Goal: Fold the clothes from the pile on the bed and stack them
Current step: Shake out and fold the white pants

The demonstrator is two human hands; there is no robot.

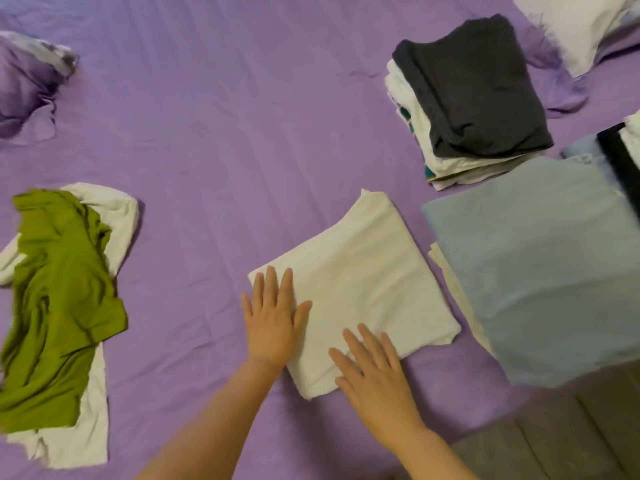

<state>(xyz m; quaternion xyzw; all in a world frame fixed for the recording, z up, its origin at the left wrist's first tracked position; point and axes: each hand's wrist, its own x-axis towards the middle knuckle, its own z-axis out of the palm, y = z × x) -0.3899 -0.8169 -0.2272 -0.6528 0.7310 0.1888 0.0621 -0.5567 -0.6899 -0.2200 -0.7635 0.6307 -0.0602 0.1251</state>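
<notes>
Head view: left hand and right hand, fingers spread, press flat on the folded white garment near the bed's front edge, probably smoothing it for stacking.

Left hand and right hand press flat on a folded white garment on the purple sheet

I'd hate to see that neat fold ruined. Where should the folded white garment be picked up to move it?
Probably by sliding flat hands under its two long sides. The folded white garment lies flat, with the left hand and right hand pressing its near end. Lifting one corner would likely let the layers fall open.
</notes>
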